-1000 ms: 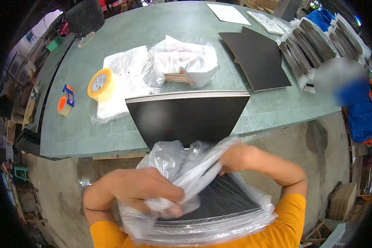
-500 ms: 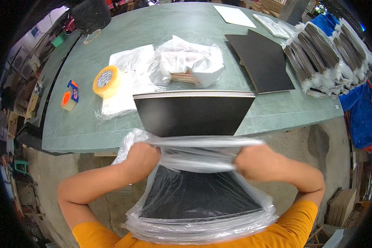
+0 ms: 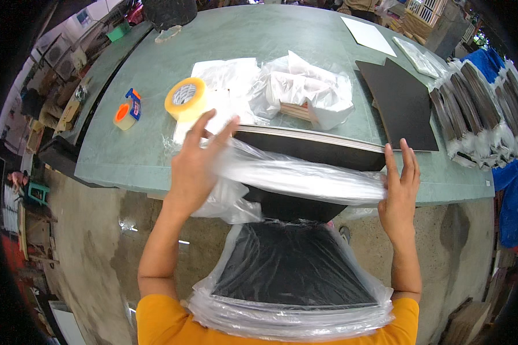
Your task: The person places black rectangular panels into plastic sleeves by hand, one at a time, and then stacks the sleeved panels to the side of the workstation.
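Note:
A stack of black boards (image 3: 322,150) with pale edges stands at the table's near edge. Across its front stretches a blurred band of clear plastic film (image 3: 311,179), its loose end bunched at the left. My left hand (image 3: 193,169) is at the film's left end, fingers raised and spread. At the other end my right hand (image 3: 400,192) also has its fingers stretched upward, touching the film. Whether the thumbs hook the film I cannot tell. Closer to my body, clear plastic covers a black panel (image 3: 293,264), with gathered plastic folds (image 3: 293,319) along its near side.
On the green table (image 3: 259,34) are a roll of yellowish tape (image 3: 185,99), a tape dispenser (image 3: 127,109) and a plastic-covered pile (image 3: 311,86). Black boards (image 3: 400,106) and plastic-wrapped bundles (image 3: 472,109) lie at the right.
My hands have risen toward the table and moved apart, from closed grips to outstretched fingers. The film band has moved up over the front of the board stack. The view has shifted left.

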Available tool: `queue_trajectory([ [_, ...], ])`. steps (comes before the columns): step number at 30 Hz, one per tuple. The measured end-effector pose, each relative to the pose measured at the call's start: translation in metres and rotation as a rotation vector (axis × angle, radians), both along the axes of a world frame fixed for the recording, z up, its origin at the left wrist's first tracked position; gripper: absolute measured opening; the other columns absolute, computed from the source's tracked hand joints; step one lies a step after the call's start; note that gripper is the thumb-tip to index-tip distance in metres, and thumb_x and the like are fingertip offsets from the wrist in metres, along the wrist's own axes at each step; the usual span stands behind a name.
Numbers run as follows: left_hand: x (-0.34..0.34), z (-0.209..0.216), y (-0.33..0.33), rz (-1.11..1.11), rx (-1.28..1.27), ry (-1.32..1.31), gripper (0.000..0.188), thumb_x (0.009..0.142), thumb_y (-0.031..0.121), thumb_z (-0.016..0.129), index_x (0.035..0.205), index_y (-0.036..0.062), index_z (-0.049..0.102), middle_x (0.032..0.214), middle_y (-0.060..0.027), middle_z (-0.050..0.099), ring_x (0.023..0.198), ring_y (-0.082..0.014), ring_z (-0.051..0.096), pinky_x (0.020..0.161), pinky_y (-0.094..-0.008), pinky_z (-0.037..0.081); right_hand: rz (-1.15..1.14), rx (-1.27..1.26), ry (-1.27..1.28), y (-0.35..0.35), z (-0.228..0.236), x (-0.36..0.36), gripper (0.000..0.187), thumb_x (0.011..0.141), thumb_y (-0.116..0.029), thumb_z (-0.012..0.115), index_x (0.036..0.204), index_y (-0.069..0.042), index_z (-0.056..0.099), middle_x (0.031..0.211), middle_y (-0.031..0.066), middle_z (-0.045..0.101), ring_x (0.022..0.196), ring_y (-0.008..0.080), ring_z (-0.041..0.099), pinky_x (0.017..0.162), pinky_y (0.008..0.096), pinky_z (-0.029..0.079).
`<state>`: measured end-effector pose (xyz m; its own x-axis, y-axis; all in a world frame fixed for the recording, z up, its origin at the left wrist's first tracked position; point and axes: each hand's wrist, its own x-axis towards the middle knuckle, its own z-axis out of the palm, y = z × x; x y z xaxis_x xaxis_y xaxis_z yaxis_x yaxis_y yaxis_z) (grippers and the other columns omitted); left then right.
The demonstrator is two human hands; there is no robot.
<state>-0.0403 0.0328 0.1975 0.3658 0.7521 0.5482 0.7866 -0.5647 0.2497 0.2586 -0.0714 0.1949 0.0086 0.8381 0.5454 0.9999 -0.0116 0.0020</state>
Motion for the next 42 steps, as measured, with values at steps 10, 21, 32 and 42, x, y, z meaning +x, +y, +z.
queue_trajectory([
  [10,-0.012,0.005,-0.028,-0.243,0.183,-0.050,0.047,0.052,-0.003,0.061,0.097,0.0140,0.063,0.085,-0.0037,0.051,0.074,-0.0185,0.047,0.057,-0.0254,0.037,0.292,0.181,0.685,-0.039,0.004,0.022,0.033,0.054,0.011,0.055,0.082,-0.003,0.063,0.073,0.0092,0.056,0.067,0.0171,0.055,0.061,0.0237,0.043],
  [21,-0.051,-0.021,-0.029,-0.609,-1.129,-0.970,0.032,0.058,0.009,0.069,0.086,-0.0024,0.059,0.078,-0.0027,0.056,0.071,-0.0129,0.054,0.057,-0.0253,0.043,0.523,-0.648,1.736,-0.046,-0.052,0.069,0.027,0.062,-0.013,0.068,0.081,0.001,0.056,0.074,0.0061,0.059,0.065,0.0092,0.055,0.055,0.0184,0.042],
  [32,-0.034,-0.227,-0.036,-0.005,-1.390,-0.454,0.027,0.066,0.019,0.068,0.082,0.0010,0.055,0.077,-0.0049,0.055,0.070,-0.0133,0.050,0.062,-0.0283,0.041,-0.230,-0.840,1.302,-0.057,-0.248,0.033,0.015,0.067,-0.004,0.049,0.078,0.001,0.056,0.073,0.0034,0.055,0.064,0.0113,0.049,0.056,0.0228,0.039],
  [42,-0.042,-0.209,-0.032,-0.067,-1.500,-0.545,0.023,0.064,0.010,0.068,0.079,0.0000,0.055,0.071,-0.0051,0.055,0.065,-0.0128,0.050,0.060,-0.0261,0.042,-0.199,-1.242,1.542,-0.037,-0.189,0.034,0.018,0.080,-0.015,0.051,0.086,0.001,0.057,0.073,0.0072,0.058,0.070,0.0133,0.051,0.062,0.0303,0.042],
])
